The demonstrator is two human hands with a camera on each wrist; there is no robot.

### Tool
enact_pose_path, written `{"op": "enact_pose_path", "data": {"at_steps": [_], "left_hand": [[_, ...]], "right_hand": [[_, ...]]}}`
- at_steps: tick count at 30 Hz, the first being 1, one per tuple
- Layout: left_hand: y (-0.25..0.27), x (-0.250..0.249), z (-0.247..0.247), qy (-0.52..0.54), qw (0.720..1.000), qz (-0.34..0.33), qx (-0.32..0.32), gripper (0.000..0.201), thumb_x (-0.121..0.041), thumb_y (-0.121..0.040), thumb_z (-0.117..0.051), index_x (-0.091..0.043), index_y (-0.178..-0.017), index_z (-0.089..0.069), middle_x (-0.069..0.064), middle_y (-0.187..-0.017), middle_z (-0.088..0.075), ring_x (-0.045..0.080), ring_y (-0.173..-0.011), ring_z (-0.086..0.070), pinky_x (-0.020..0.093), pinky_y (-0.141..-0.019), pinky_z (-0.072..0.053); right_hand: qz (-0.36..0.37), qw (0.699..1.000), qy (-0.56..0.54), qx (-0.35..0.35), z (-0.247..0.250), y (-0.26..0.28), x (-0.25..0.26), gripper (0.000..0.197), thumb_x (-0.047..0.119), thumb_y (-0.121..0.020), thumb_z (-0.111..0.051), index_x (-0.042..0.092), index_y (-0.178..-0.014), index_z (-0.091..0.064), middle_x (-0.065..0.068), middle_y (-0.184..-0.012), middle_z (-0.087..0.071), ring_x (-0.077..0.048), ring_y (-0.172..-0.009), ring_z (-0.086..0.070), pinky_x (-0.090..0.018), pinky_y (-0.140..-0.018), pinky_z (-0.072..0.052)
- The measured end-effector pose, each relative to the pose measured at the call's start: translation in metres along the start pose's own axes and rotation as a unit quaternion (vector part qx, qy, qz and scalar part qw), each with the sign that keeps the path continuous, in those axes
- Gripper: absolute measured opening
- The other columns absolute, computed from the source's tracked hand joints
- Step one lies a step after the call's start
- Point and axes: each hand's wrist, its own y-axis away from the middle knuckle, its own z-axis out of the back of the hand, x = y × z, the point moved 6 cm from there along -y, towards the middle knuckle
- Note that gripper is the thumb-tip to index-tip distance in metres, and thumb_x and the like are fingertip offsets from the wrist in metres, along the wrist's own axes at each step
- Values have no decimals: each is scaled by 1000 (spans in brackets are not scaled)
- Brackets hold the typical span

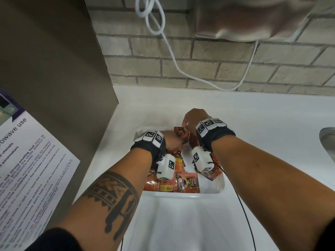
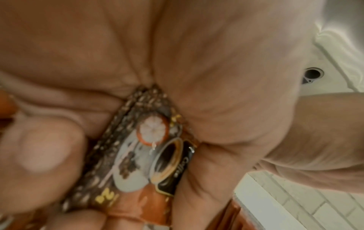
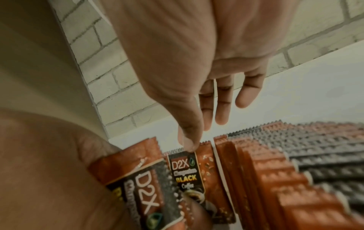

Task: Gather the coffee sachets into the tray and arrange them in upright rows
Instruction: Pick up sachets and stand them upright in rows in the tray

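A white tray (image 1: pixel 181 196) sits on the counter with several orange-and-black coffee sachets in it. Some lie flat at the tray's front (image 1: pixel 188 182). Others stand in an upright row (image 3: pixel 275 171) along the right side. My left hand (image 1: pixel 172 140) is over the tray's back left and grips a small bunch of sachets (image 2: pixel 138 155) in its curled fingers. My right hand (image 1: pixel 192 120) is just behind it. Its thumb (image 3: pixel 189 140) and a finger pinch the top edge of one upright sachet (image 3: pixel 187 171), and its other fingers are straight.
A brown appliance side (image 1: pixel 54 69) with a paper notice (image 1: pixel 27 160) stands close on the left. The brick wall (image 1: pixel 235 69) and a hanging white cable (image 1: pixel 174 57) are behind. A steel sink (image 1: pixel 328 142) lies at the right edge. A black wire (image 1: pixel 243 205) trails from my right wrist.
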Motion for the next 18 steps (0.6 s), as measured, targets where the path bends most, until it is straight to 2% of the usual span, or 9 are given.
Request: {"op": "enact_pose_path", "data": {"at_steps": [3,6,8,10,12,14,16,18], "left_hand": [[3,2,3,30,1000,-2,3,20,-22,-92,-67,-2,-92,-69,10,-80,-62,20,-61,-51,25,-59,-41],[9,7,11,108,994,-18,1,23,-13,-89,-69,4,-105,-68,9,-86,-70,22,-70,-60,28,-64,-49],[15,11,15,212,976,-37,13,21,1,-89,-66,10,-108,-65,3,-74,-71,19,-70,-63,23,-60,-53],[19,15,17,301,950,-75,21,23,6,-90,-66,15,-111,-64,-2,-70,-72,15,-72,-65,23,-60,-57],[24,17,20,392,914,-102,14,23,3,-90,-68,7,-113,-65,6,-85,-72,17,-79,-68,22,-62,-58],[27,17,21,431,894,-124,2,28,-2,-87,-74,2,-114,-66,13,-99,-71,20,-86,-70,22,-64,-59],[27,18,22,421,896,-142,-23,36,-10,-82,-81,-1,-115,-69,13,-104,-74,21,-90,-73,24,-66,-59],[27,23,24,400,903,-145,-60,43,-20,-78,-86,-4,-115,-71,13,-106,-76,23,-94,-74,29,-73,-60]], "right_hand": [[7,999,-35,-23,19,19,3,18,20,-87,-63,21,-102,-73,1,-111,-68,-21,-101,-65,-35,-85,-56],[20,994,-86,-57,38,35,-4,21,18,-93,-55,17,-102,-73,2,-110,-68,-19,-101,-64,-34,-89,-54],[39,979,-187,-66,47,50,-9,15,20,-92,-61,20,-98,-74,10,-100,-67,-11,-94,-62,-23,-78,-51],[65,960,-270,-39,49,69,-10,9,29,-89,-68,26,-95,-73,17,-92,-65,-4,-87,-58,-17,-66,-41],[92,949,-301,5,44,80,-7,15,35,-86,-72,27,-99,-72,16,-93,-67,-3,-88,-59,-17,-70,-41],[106,935,-337,-6,45,86,-7,18,33,-84,-76,24,-100,-73,9,-94,-71,-7,-90,-65,-22,-80,-48],[103,921,-374,-36,47,87,-10,14,26,-84,-77,20,-96,-74,4,-91,-74,-10,-88,-68,-25,-81,-50],[77,915,-392,-64,50,86,-14,7,19,-85,-75,20,-92,-74,5,-88,-74,-8,-83,-67,-21,-73,-48]]}}
